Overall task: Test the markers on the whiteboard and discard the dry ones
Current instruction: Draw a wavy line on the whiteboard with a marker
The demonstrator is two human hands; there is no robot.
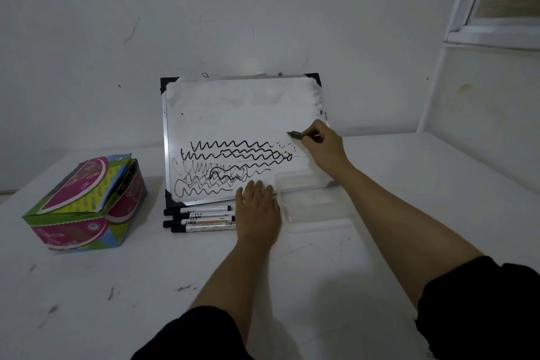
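Risk we see: whiteboard only leans on the far wall, so marker pressure from the pinching right hand could slide it. Left hand lies flat, fingers straight, on spare markers. White scuffed desk, bare wall, window frame far right.

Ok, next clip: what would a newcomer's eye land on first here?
Probably the whiteboard propped against the wall, its lower half filled with black and faded grey squiggles, and the right hand gripping a marker with its tip at the board's right side. Next, the bright pink and green box at the left of the table, and the left hand resting on a row of capped markers below the board.
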